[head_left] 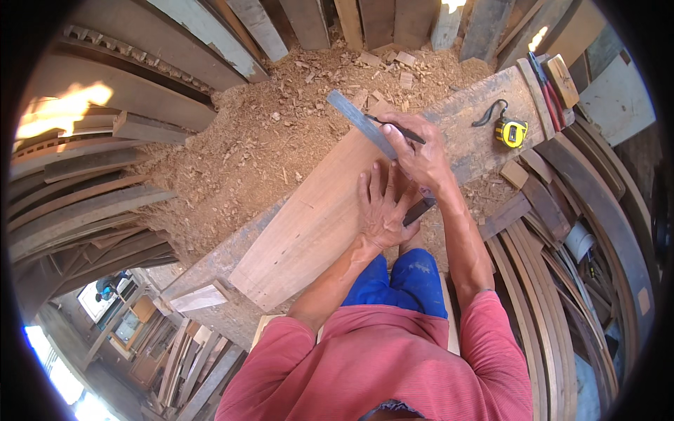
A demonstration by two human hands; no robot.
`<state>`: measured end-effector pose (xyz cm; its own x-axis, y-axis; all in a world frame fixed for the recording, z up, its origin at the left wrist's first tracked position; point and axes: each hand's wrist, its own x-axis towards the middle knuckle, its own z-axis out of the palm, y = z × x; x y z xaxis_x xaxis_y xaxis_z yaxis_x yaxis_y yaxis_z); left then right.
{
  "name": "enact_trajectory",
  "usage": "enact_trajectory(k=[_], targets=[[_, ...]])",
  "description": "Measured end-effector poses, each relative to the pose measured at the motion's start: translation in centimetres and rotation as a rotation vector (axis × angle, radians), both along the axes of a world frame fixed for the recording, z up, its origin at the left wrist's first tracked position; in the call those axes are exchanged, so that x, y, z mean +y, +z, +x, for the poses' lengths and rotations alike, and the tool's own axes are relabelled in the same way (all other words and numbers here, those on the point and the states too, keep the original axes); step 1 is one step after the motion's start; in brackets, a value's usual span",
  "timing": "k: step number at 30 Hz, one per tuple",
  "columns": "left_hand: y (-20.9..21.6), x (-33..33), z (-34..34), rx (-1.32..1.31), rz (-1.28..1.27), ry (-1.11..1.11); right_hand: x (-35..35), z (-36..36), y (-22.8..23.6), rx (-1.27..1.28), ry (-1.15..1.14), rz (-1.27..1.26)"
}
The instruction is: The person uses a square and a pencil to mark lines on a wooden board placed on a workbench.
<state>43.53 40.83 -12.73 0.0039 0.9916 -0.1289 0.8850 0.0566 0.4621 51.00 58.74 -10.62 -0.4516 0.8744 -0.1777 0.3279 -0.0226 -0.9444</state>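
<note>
The person's left hand (382,207) lies flat, palm down, fingers spread and pointing away from the body. The right hand (419,158) sits just beyond it, fingers curled in a pinch, its forearm reaching forward nearly straight.

A board (309,224) lies on my bench (484,119); my left hand (382,210) rests flat on it, my right hand (421,158) just behind (pencil (400,130) against a ruler (361,123)); a tape measure (511,132) sits right.

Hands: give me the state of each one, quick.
Left hand: open, fingers spread, pressed flat on the wooden plank.
Right hand: closed on a pencil, its tip against the metal square.
</note>
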Motion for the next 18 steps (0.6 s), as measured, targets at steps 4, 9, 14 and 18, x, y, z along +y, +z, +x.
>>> enact_trajectory(k=[4,9,14,18], targets=[[-0.3,-0.2,0.2,0.0,0.027,0.004,0.1,1.2,-0.1,-0.023,0.073,0.143],[-0.3,-0.1,0.1,-0.018,0.043,0.027,-0.3,6.7,2.3,-0.16,0.275,0.049],[-0.4,-0.2,0.2,-0.003,0.05,0.026,-2.3,12.3,4.1,-0.246,0.355,0.123],[-0.5,-0.1,0.2,-0.019,0.033,0.016,-3.8,14.1,4.9,-0.273,0.295,0.114]])
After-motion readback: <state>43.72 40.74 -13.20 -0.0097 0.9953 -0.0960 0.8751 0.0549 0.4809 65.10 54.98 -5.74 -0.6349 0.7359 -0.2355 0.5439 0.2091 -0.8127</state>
